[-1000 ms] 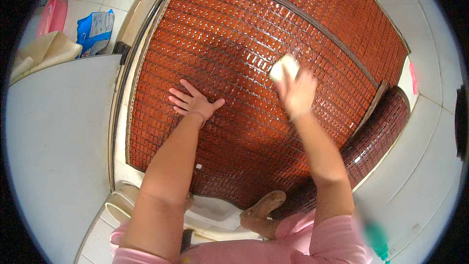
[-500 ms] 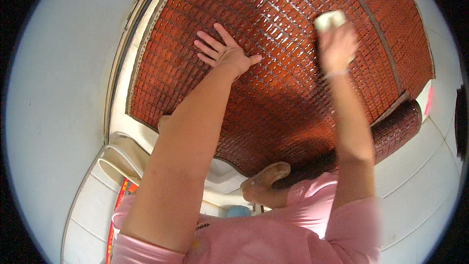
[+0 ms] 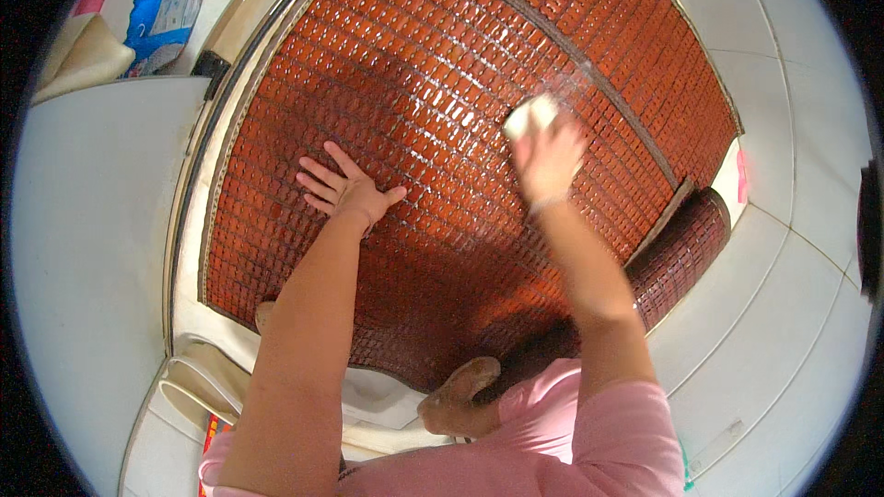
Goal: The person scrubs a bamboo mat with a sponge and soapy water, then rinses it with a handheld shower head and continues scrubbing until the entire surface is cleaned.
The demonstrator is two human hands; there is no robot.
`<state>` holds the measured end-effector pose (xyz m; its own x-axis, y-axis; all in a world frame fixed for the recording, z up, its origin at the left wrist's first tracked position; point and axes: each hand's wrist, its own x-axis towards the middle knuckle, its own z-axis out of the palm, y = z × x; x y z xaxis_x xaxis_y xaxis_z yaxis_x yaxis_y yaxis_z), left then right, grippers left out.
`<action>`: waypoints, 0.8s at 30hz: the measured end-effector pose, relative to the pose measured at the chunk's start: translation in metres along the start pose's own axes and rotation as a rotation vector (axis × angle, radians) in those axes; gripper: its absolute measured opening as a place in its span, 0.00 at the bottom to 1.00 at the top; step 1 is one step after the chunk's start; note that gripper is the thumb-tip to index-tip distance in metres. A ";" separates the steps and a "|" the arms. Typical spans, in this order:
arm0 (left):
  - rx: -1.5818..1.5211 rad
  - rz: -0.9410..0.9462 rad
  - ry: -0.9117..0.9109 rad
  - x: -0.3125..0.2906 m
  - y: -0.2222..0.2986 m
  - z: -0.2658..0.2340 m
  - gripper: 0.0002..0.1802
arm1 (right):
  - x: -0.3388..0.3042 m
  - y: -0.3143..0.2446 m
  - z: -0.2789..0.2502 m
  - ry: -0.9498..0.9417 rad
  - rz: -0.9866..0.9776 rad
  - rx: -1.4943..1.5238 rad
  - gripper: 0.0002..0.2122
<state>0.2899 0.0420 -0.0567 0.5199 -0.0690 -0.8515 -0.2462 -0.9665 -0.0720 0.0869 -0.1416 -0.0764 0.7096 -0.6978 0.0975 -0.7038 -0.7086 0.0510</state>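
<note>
The left hand [image 3: 345,193] lies flat, fingers apart, on the brown tiled mat [image 3: 433,248] — at that hand's two o'clock the right hand [image 3: 554,155], blurred but seemingly clamped on the pale pad [image 3: 530,117], should do best with even strokes

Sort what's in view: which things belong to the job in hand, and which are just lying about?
In use:
- mat
- left hand, spread on it
- pale object, blurred, in right hand

Apparently lying about:
- blue package
- beige item beside it
</note>
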 end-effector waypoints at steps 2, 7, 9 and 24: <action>-0.007 -0.017 0.014 0.000 -0.002 0.000 0.81 | -0.068 -0.052 -0.030 -0.591 0.182 0.284 0.23; -0.020 -0.028 -0.006 -0.004 0.002 0.001 0.81 | -0.048 -0.022 -0.028 -0.709 0.256 0.519 0.26; -0.001 -0.019 -0.017 -0.007 0.006 0.008 0.81 | 0.008 0.029 0.002 0.036 -0.006 0.000 0.22; 0.110 -0.032 0.012 -0.009 0.021 -0.004 0.79 | -0.184 -0.071 -0.050 -0.417 -0.372 0.430 0.21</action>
<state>0.2834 0.0209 -0.0485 0.5389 -0.0421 -0.8413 -0.3170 -0.9355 -0.1563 0.0042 0.0424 -0.0479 0.9148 -0.3221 -0.2439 -0.3973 -0.8266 -0.3986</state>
